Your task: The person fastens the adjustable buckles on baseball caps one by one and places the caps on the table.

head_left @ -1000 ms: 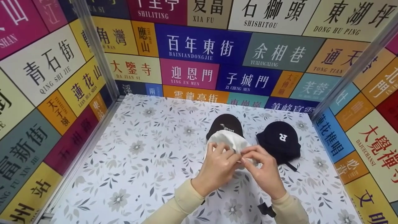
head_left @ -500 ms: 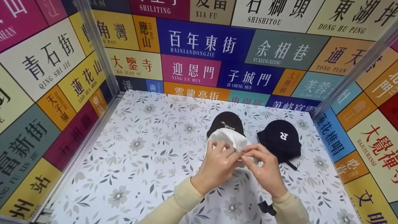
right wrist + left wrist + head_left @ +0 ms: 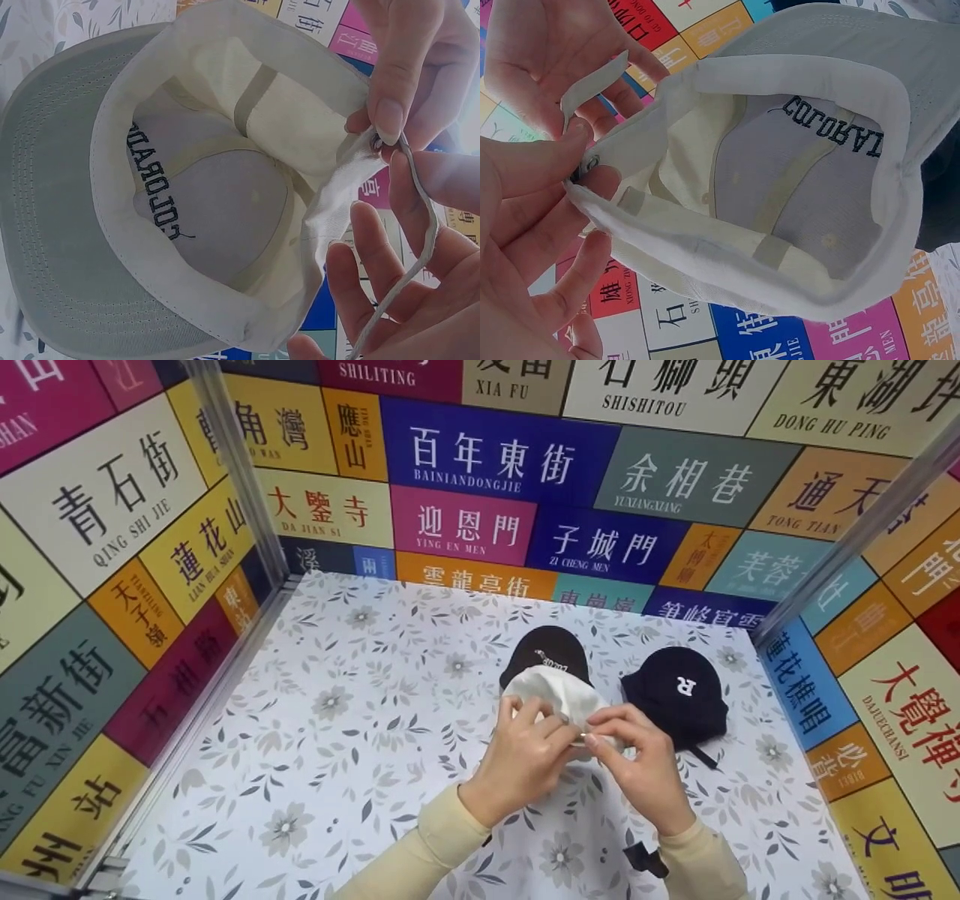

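A white baseball cap [image 3: 559, 690] is held up between both hands, its back toward the person. The wrist views look into its hollow, where dark lettering is stitched and the grey-green brim [image 3: 60, 225] sticks out. My left hand [image 3: 525, 757] pinches the back edge at a small metal buckle [image 3: 592, 161], thumb on top. Close against it, my right hand [image 3: 641, 769] has thumb and index finger at the narrow back strap [image 3: 424, 206], which seems pinched near the buckle. The strap's loose length hangs over the right fingers; how it runs through the buckle is hidden.
Behind the white cap a dark brown cap [image 3: 544, 649] lies on the floral-patterned tabletop [image 3: 330, 705]. To its right sits a navy cap [image 3: 675, 697] with a white R and a trailing strap. Panels of coloured street-name signs [image 3: 495, 450] wall in three sides.
Both hands stay at the back of the white cap with only small finger movements. A bit of pale strap shows between the fingertips now. The head view has tilted slightly.
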Demonstrator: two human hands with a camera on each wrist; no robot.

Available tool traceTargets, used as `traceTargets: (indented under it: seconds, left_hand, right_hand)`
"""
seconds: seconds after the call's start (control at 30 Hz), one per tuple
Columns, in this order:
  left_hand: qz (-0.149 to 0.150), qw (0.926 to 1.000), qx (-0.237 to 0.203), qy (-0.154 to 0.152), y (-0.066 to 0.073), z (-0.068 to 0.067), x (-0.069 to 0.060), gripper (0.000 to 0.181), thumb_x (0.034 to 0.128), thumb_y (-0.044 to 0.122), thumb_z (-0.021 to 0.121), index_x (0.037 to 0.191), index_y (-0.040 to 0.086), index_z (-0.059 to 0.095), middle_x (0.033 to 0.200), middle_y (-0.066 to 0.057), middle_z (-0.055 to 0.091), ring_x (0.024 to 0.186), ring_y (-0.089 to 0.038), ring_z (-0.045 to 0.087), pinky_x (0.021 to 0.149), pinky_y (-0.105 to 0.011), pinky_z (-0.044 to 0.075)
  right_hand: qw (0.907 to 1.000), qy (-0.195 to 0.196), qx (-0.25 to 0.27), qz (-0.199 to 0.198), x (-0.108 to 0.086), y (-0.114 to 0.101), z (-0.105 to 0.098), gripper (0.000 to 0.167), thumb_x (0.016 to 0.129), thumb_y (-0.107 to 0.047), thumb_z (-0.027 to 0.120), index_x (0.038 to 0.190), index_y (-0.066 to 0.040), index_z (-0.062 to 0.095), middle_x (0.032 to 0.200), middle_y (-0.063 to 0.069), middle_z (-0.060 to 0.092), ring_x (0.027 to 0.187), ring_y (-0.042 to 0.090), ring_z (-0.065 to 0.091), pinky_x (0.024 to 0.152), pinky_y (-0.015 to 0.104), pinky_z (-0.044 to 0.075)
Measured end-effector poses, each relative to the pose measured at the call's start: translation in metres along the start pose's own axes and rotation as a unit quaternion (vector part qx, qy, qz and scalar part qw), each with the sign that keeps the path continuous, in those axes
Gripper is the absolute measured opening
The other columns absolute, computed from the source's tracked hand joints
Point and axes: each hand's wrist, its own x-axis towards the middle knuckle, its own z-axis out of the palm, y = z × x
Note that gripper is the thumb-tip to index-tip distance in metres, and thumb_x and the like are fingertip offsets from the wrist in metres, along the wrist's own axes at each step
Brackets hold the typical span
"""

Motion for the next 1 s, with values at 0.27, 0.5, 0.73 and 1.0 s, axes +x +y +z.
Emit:
traceTargets:
  seconds: [0.27,0.5,0.73,1.0]
  left_hand:
    - [-0.007,0.9999,-0.009,0.002,-0.0007,0.0011,-0.0022,0.017,0.0883,0.036,0.077,0.096,0.021,0.077,0.087,0.009,0.071,0.089,-0.016,0.057,0.081,-0.04,0.038]
    - [-0.035,0.9977,-0.057,0.015,0.0018,0.0,-0.0008,0.018,0.086,0.036,0.079,0.094,0.02,0.076,0.087,0.011,0.071,0.083,-0.014,0.053,0.076,-0.035,0.037]
    - [-0.071,0.9909,-0.113,0.016,0.0047,-0.0007,-0.0011,0.02,0.0858,0.04,0.079,0.092,0.021,0.076,0.09,0.012,0.072,0.076,-0.01,0.05,0.07,-0.031,0.033]
    - [-0.103,0.9795,-0.17,-0.032,0.0065,-0.0051,-0.0011,0.016,0.0876,0.036,0.077,0.097,0.022,0.075,0.093,0.014,0.072,0.079,0.0,0.056,0.074,-0.022,0.037]
  right_hand:
    - [0.9998,-0.003,-0.008,0.016,-0.0034,0.0023,-0.0022,0.007,0.086,-0.002,0.077,0.08,0.0,0.073,0.102,0.017,0.067,0.088,0.026,0.061,0.075,0.025,0.044]
    - [0.9998,0.011,-0.005,-0.017,-0.0023,0.0009,-0.0006,0.016,0.08,0.012,0.076,0.078,-0.004,0.073,0.098,0.018,0.067,0.086,0.028,0.062,0.072,0.026,0.044]
    - [0.9999,0.005,0.005,-0.016,-0.0022,-0.0003,-0.0011,0.016,0.082,0.012,0.074,0.079,-0.004,0.073,0.099,0.019,0.067,0.092,0.035,0.063,0.081,0.026,0.045]
    - [0.9992,-0.017,0.002,-0.035,-0.0035,0.0025,0.0003,0.017,0.083,0.012,0.073,0.083,-0.005,0.075,0.103,0.018,0.068,0.098,0.039,0.062,0.078,0.025,0.045]
